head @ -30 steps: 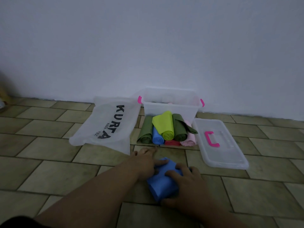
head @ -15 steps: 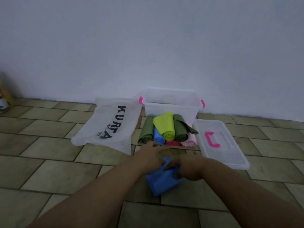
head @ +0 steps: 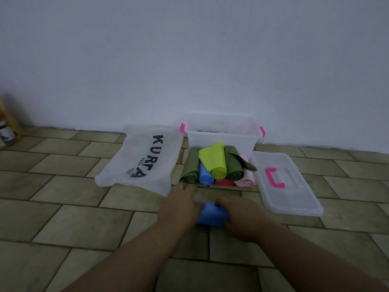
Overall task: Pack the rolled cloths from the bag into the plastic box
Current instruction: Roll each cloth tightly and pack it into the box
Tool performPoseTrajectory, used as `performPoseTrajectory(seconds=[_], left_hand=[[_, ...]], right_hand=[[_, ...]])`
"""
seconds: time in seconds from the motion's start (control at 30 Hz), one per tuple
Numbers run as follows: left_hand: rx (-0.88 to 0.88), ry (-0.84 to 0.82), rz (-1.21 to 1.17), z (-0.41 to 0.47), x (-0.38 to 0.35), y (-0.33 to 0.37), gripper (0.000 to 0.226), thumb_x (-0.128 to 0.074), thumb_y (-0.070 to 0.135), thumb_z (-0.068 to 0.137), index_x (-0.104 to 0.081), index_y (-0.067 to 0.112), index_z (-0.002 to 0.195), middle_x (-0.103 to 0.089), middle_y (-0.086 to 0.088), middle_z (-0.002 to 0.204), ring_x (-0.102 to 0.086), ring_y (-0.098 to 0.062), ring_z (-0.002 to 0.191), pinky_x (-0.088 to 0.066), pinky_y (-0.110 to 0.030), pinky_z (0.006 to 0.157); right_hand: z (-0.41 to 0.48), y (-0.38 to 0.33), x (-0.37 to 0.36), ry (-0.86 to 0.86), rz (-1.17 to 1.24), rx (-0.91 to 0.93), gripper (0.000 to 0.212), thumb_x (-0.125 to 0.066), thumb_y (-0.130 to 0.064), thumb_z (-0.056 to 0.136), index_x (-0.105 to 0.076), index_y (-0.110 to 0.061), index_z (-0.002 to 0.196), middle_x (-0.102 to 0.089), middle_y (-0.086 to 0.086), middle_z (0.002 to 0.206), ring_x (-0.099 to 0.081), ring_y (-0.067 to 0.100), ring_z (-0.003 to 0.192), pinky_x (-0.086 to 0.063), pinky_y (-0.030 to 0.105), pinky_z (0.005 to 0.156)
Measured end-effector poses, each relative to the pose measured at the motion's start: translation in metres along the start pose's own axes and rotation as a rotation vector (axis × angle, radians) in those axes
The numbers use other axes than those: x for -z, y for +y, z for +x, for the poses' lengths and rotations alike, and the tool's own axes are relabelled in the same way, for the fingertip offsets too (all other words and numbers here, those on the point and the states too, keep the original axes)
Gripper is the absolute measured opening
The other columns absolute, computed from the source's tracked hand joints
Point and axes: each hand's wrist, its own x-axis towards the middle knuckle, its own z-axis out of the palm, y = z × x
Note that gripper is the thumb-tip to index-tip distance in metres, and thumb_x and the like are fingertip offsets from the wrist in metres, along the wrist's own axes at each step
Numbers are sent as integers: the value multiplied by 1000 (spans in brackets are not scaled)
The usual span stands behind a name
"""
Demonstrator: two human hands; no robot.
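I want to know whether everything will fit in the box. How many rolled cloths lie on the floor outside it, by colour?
Green rolls: 2
Blue rolls: 2
Lime roll: 1
Red roll: 1
Pink roll: 1
Total: 7

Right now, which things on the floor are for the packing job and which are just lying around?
For the job: blue cloth, with left hand and right hand on it; pile of rolled cloths; plastic box; bag.
Just lying about: box lid beside the box; blurry colourful thing at the left edge.
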Motion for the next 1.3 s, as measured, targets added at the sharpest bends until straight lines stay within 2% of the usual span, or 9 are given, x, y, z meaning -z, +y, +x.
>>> performPoseTrajectory(seconds=[0.07, 0.17, 0.43, 0.57, 0.67, 0.83, 1.03, 1.13, 1.3], left_hand=[[232, 59, -396, -8, -6, 8, 60, -62, 35, 86, -37, 24, 139, -41, -10, 135, -51, -27, 114, -44, -33, 86], [529, -199, -1047, -16, -21, 29, 56, -62, 15, 87, -40, 7, 138, -54, -20, 128, -58, -32, 107, -51, -42, 89], [677, -179, -1366, -10, -30, 31, 49, -60, 18, 91, -41, 16, 136, -55, -18, 120, -57, -39, 103, -49, -56, 89], [680, -264, -1550, -5, -26, 29, 40, -66, 13, 86, -51, 16, 123, -62, -19, 110, -63, -41, 91, -55, -48, 67], [587, -174, -1503, 10, -21, 36, 52, -72, 11, 79, -51, 21, 125, -62, -12, 110, -63, -36, 91, -55, -45, 67], [189, -46, -1274, 74, 22, 52, 73, -74, 23, 78, -37, 28, 140, -51, -1, 129, -56, -24, 109, -50, -43, 90], [31, 64, -416, 202, 73, 52, 89, -53, 64, 79, -21, 18, 148, -23, -6, 156, -27, -26, 139, -25, -46, 112], [166, -30, -76, 235, 62, 40, 101, -47, 66, 83, 6, 11, 150, 6, -6, 160, 2, -26, 146, -6, -52, 115], [155, -79, -164, 252, 38, 28, 107, -52, 60, 83, 14, 6, 147, 9, -8, 159, 3, -26, 146, -9, -51, 116]], right_hand=[[7, -5, 0, -36, 87, -133, 49, -61, -34, 80, -43, -27, 125, -62, 2, 115, -58, 19, 96, -41, 27, 73], [10, -10, -3, -73, 265, -281, 43, -64, -36, 82, -46, -17, 116, -62, 6, 109, -56, 17, 88, -41, 28, 69], [-12, -30, -16, -14, 912, -363, 23, -65, -41, 84, -49, -27, 91, -60, -5, 93, -60, 4, 82, -44, 16, 60], [-9, -24, -3, -5, 1094, -430, 24, -68, -29, 82, -50, -15, 89, -63, 10, 97, -63, 22, 88, -51, 37, 74], [-3, -18, 15, -49, 1233, -434, 24, -69, -16, 82, -50, -9, 96, -65, 19, 103, -64, 34, 97, -50, 54, 89], [32, 14, 80, -9, 1303, -328, 18, -65, -4, 82, -57, -8, 97, -68, 12, 85, -67, 22, 71, -53, 33, 59], [129, 81, 161, 326, 1350, -424, 7, -59, -6, 89, -57, -8, 95, -65, 15, 93, -67, 24, 71, -52, 32, 49], [187, 112, 165, 381, 1056, -595, 33, -61, -12, 89, -50, 1, 117, -58, 22, 110, -63, 35, 91, -56, 44, 66], [244, 122, 133, 7, 241, -588, 37, -53, -14, 93, -53, 5, 124, -53, 23, 130, -52, 35, 119, -44, 37, 96]])
